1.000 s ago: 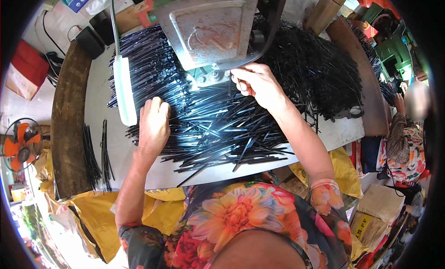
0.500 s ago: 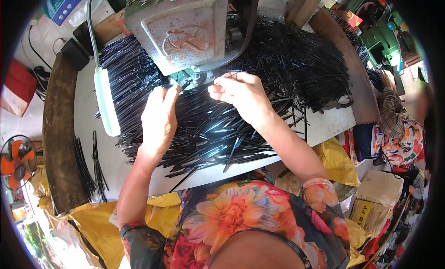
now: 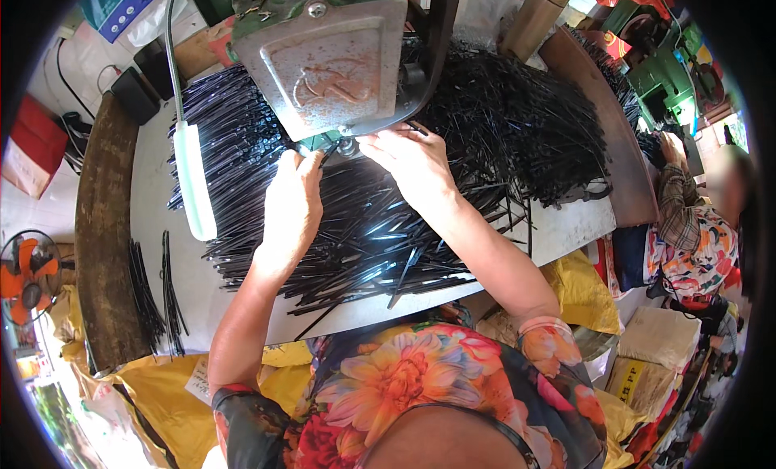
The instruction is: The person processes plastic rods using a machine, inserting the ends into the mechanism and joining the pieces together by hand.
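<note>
A large heap of thin black rods (image 3: pixel 380 243) covers the white table (image 3: pixel 566 227). Above it sits a grey metal machine head (image 3: pixel 323 61). My left hand (image 3: pixel 291 206) reaches up under the machine's lower edge, its fingers pinching one black rod that points toward the machine's working point (image 3: pixel 339 146). My right hand (image 3: pixel 408 166) is just to the right of that spot, fingers curled on the same rod's end, resting over the heap.
A white tube lamp (image 3: pixel 194 182) on a grey gooseneck hangs left of the machine. A curved wooden rim (image 3: pixel 101 235) borders the table's left side, with small rod bundles (image 3: pixel 153 291) beside it. An orange fan (image 3: pixel 24 279) stands far left. Another person (image 3: pixel 695 235) sits at right.
Both hands moved up from the heap to the machine's underside. My left hand lifted off the rods and now pinches one at the working point.
</note>
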{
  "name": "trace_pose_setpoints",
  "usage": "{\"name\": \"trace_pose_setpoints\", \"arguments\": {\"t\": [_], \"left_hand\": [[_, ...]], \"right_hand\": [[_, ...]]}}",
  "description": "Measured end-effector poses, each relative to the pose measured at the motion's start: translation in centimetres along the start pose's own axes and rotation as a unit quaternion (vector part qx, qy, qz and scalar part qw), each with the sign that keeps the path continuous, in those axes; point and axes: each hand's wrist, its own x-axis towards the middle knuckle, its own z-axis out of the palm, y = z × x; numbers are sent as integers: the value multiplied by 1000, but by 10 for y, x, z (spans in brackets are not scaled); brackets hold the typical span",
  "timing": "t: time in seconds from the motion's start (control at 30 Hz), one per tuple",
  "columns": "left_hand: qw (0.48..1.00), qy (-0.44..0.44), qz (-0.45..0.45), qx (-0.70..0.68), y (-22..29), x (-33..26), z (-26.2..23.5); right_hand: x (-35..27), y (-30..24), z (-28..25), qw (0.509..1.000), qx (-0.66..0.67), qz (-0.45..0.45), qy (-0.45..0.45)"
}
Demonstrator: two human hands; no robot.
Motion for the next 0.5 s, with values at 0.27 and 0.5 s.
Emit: {"name": "trace_pose_setpoints", "arguments": {"t": [0.27, 0.5], "left_hand": [[1000, 2, -3, -14, 2, 0, -1], [999, 7, -44, -27, 2, -1, 3]], "right_hand": [[3, 5, -1, 1000, 10, -6, 5], [2, 6, -2, 1000, 5, -21, -4]]}}
